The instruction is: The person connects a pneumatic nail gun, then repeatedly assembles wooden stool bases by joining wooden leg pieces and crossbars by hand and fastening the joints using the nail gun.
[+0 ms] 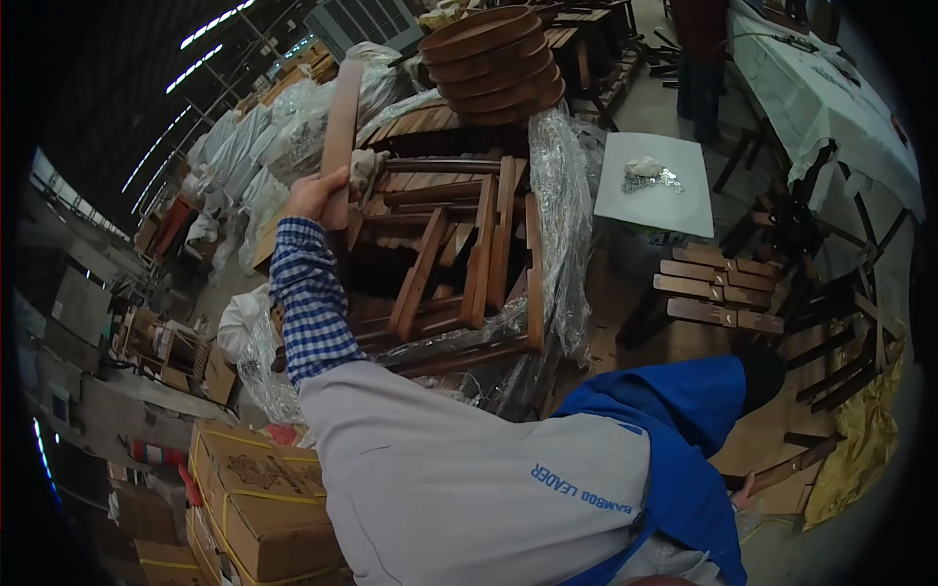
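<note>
My left hand (pixel 315 200), in a blue-and-white checked sleeve, is closed round the lower part of a long flat wooden slat (pixel 341 122). The slat stands nearly upright beside a heap of brown wooden frames (pixel 479 244). At the lower right, part of my right hand (pixel 746 492) shows past the blue cloth of my clothing. Its fingers are at a dark brown wooden strip (pixel 793 465) and look closed on its near end, though most of the hand is hidden. A whitish cloth-like bundle (pixel 366 170) lies just right of the slat.
A white board (pixel 625 200) bears small metal parts. Right of it are stacked wooden pieces (pixel 713 283) and dark folding legs (pixel 831 332). Round wooden trays (pixel 493 63) are piled behind the frames. Strapped cartons (pixel 259 498) stand lower left. A person (pixel 701 68) is at the back.
</note>
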`<control>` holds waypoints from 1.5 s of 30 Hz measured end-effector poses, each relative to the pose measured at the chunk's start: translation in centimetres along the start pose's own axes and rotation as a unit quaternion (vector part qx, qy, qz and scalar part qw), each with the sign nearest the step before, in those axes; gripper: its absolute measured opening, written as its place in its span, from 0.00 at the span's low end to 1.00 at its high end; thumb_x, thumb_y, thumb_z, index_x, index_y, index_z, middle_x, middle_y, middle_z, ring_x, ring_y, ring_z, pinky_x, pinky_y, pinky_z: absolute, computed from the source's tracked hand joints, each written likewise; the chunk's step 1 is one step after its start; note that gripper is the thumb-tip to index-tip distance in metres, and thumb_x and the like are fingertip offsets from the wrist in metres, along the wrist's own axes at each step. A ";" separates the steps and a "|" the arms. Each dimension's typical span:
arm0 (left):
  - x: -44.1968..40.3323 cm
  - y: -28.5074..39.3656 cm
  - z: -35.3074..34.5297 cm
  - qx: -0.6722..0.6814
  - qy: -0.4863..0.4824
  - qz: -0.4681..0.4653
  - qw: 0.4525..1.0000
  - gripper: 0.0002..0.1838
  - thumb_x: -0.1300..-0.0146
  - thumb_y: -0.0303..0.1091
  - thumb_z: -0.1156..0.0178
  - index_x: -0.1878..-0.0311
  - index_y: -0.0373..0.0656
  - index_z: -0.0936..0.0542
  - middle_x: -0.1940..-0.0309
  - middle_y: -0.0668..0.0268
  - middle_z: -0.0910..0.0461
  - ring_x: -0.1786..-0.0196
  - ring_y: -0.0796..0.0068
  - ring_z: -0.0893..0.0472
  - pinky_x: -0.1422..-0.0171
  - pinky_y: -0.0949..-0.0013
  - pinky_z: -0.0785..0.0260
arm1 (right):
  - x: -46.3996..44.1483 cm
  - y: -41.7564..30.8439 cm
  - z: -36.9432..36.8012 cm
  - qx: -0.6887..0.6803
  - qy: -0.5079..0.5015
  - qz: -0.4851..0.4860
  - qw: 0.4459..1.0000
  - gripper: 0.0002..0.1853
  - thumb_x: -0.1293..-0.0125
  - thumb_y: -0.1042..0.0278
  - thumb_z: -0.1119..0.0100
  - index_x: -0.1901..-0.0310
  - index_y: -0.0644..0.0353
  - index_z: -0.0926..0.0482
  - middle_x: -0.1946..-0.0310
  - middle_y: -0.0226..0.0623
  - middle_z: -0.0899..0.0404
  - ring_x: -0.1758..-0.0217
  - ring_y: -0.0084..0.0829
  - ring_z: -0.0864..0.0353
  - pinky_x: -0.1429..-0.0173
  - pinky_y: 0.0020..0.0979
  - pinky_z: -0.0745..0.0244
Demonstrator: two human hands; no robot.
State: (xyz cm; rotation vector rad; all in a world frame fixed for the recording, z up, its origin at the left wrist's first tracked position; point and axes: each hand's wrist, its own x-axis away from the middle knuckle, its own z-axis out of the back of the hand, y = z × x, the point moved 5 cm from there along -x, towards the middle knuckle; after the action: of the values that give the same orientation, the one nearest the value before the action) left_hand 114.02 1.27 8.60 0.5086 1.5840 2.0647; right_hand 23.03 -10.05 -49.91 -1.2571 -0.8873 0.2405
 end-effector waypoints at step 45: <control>50.5 -0.5 -62.9 -0.062 -0.947 0.004 0.315 0.24 0.33 0.41 0.34 0.44 0.33 0.28 0.66 0.62 0.20 0.68 0.76 0.19 0.65 0.73 0.22 | 26.5 -26.1 11.5 -0.116 -0.085 0.307 0.941 0.32 0.55 0.59 0.32 0.49 0.72 0.23 0.60 0.33 0.20 0.57 0.21 0.24 0.52 0.23 0.30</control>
State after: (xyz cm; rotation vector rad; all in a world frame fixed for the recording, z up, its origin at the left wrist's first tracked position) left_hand 37.65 -18.64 -8.17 1.7411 -0.2166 0.2246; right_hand 24.63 5.69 -14.35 -1.7375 -0.6570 0.7674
